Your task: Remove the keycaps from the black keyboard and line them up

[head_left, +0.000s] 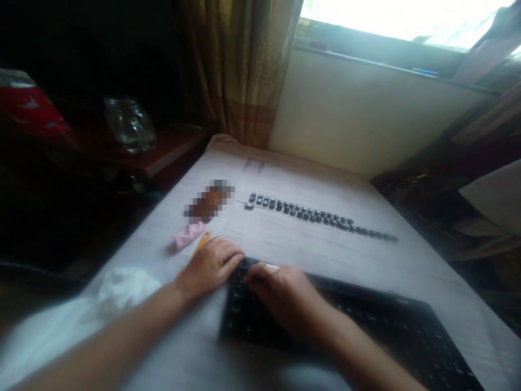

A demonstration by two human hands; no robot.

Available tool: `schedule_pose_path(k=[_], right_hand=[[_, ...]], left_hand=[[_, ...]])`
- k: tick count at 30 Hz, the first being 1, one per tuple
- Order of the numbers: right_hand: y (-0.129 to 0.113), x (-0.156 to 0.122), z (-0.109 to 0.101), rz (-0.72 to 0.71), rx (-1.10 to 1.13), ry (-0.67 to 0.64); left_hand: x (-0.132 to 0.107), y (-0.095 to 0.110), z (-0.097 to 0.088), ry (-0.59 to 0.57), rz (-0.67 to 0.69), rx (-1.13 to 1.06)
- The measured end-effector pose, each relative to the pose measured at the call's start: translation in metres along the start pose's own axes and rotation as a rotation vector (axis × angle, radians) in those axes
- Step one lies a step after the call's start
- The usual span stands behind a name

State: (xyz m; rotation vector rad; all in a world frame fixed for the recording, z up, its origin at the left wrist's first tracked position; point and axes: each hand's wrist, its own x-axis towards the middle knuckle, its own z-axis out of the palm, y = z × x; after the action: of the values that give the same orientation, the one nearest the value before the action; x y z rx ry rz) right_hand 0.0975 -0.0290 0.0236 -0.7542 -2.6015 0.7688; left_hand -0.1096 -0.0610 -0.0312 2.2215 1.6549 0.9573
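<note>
A black keyboard [366, 320] lies on a white cloth-covered table [309, 244]. My left hand [211, 266] rests at the keyboard's top left corner, fingers curled down onto its edge. My right hand [285, 296] lies on the keyboard's left part, fingers pinched round a thin white stick-like tool [271, 266] whose tip points at the top row. Beyond them a long row of removed black keycaps [317, 215] is laid out across the cloth.
A pink cloth piece [188, 234] and an orange tool [202, 241] lie left of my left hand. A crumpled white tissue [126, 288] sits at the near left. A glass jar [130, 125] stands on a dark side table. Curtain and window lie behind.
</note>
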Motion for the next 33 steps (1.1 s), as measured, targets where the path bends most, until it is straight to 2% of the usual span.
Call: schedule_pose_path(k=[6,13,16,19,21,24,27,30,33], right_hand=[[0.002,-0.007,0.003,0.073,0.075,0.105],[0.003,-0.013,0.012,0.016,0.137,0.233],[0.006,-0.014,0.012,0.089,0.327,0.287],[0.010,-0.015,0.010,0.250,0.634,0.452],[0.012,-0.014,0.009,0.301,0.746,0.539],[0.013,-0.014,0.009,0.267,0.715,0.504],[0.009,-0.015,0.010,0.200,0.578,0.463],[0.002,-0.013,0.010,0.117,0.439,0.494],[-0.004,-0.010,0.010,0.052,0.376,0.505]], left_hand=[[-0.002,0.003,-0.001,-0.012,-0.011,-0.012],[-0.004,0.008,-0.001,-0.045,-0.006,-0.049],[-0.004,0.007,0.000,-0.055,-0.005,-0.059],[-0.004,0.006,0.001,-0.056,-0.007,-0.072],[-0.004,0.007,0.000,-0.050,-0.009,-0.083],[-0.004,0.010,-0.002,-0.027,-0.011,-0.106],[-0.004,0.016,-0.005,-0.022,0.014,-0.159],[-0.003,0.025,-0.006,-0.047,0.035,-0.241],[-0.002,0.031,-0.006,-0.054,-0.003,-0.315]])
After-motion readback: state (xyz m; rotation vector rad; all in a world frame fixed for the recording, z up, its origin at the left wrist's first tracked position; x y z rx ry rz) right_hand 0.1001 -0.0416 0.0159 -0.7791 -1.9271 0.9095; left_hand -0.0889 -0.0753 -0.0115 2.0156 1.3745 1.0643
